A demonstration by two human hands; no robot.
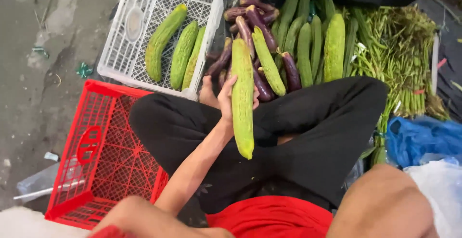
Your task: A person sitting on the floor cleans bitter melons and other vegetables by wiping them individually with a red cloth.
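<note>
**Sorting gourds into crates: three in, one in hand, the pile barely touched**

Concrete floor (33, 74), grey, stained and littered with scraps, carries everything; you sit cross-legged on it in black trousers (308, 137).

1. Vegetable pile (308, 40), straight ahead of your knees. Many long pale-green gourds lie side by side, with dark purple aubergines (255, 31) heaped at the pile's left. By the look of it, this is the stock left to go through, and it is by far the larger share.
2. Bundles of thin green stalks (399, 60), right of the pile, lying untouched.
3. Red crate (96, 156), at your left knee, tilted on its side. Nothing shows inside it.
4. White crate (144, 7), beyond the red one and just left of the pile. It holds three gourds (180, 50) lying parallel on its mesh bottom. Judged from this, the filling has only begun.
5. Blue plastic bag (418, 137) and a pale sack (442, 190), at your right.
6. Gourd in hand (243, 98), long, light green, held upright over your lap, near the white crate's closest corner. It is not yet placed anywhere.
7. Left hand (228, 98), fingers wrapped and clamped round the upper half of that gourd.
8. Right hand: out of view. Only your bare right knee or arm shows at the lower right, so I cannot tell its state.
</note>
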